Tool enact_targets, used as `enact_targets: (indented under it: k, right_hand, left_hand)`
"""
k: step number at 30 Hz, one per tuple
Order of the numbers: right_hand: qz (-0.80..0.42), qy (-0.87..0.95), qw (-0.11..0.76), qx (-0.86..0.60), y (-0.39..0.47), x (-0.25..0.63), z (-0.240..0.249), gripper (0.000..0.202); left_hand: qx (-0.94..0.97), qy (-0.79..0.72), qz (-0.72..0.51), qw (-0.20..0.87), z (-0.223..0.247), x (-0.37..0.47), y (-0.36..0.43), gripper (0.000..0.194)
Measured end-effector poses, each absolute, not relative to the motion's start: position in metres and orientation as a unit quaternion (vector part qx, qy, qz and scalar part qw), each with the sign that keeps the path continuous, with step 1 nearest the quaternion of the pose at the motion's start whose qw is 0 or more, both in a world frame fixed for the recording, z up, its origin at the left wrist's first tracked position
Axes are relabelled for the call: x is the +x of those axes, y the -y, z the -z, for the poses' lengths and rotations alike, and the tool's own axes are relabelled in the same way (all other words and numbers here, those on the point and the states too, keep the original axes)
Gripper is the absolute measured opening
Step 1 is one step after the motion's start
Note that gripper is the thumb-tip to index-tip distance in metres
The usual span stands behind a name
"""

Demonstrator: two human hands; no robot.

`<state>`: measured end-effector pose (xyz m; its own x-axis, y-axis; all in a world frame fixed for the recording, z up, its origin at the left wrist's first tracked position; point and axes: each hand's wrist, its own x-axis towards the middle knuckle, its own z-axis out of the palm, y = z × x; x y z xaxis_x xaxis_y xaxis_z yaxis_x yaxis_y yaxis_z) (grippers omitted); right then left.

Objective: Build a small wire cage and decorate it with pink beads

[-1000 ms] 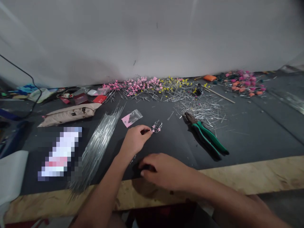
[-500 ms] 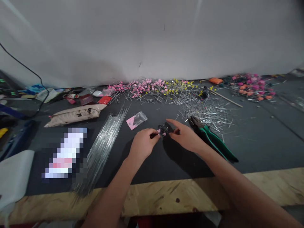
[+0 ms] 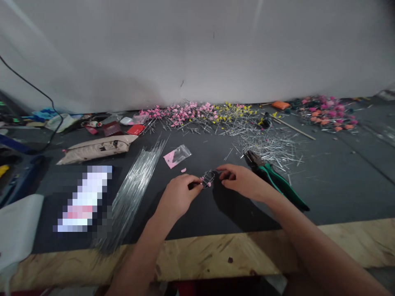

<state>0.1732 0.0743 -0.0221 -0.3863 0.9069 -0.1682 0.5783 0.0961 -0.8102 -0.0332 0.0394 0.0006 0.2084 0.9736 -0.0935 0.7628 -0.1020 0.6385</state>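
Note:
Between the thumb and fingers of my left hand (image 3: pixel 180 196) is a small bent-wire frame with pink bits (image 3: pixel 209 178), held just above the dark work surface. My right hand (image 3: pixel 243 181) hovers to the right of the frame, its index finger stretched toward it and its thumb apart; no object shows in it. A loose pink scrap (image 3: pixel 183 169) lies beyond my left hand. Close by is a small clear bag with a pink end (image 3: pixel 177 156). Green-handled pliers (image 3: pixel 282 187) rest to the right of my right hand, partly behind the forearm.
Long straight wires (image 3: pixel 135 185) lie in a bundle on the left, beside a blurred-out bright rectangle (image 3: pixel 84 197) and a beige pouch (image 3: pixel 97 149). Along the wall are pink-tipped wires (image 3: pixel 185 113), yellow-tipped ones (image 3: pixel 234 112) and loose short wires (image 3: pixel 268 144). A wooden edge (image 3: pixel 230 255) runs in front.
My left hand has shifted left and toward me with the wire frame. My right hand has drawn slightly right and down, apart from it. The pink scrap now shows on the surface.

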Motion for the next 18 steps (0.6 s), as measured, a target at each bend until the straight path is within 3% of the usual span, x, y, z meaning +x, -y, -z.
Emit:
enact_targets:
  k: [11, 18]
  right_hand:
    - [-0.344, 0.801, 0.179, -0.456, -0.073, 0.167, 0.025, 0.06]
    - [-0.298, 0.831, 0.157, -0.442, -0.077, 0.164, 0.03, 0.054]
  left_hand:
    - [0.696, -0.618, -0.147, 0.335, -0.009, -0.047, -0.038, 0.017]
    - [0.693, -0.619, -0.143, 0.34, -0.011, -0.038, -0.038, 0.02]
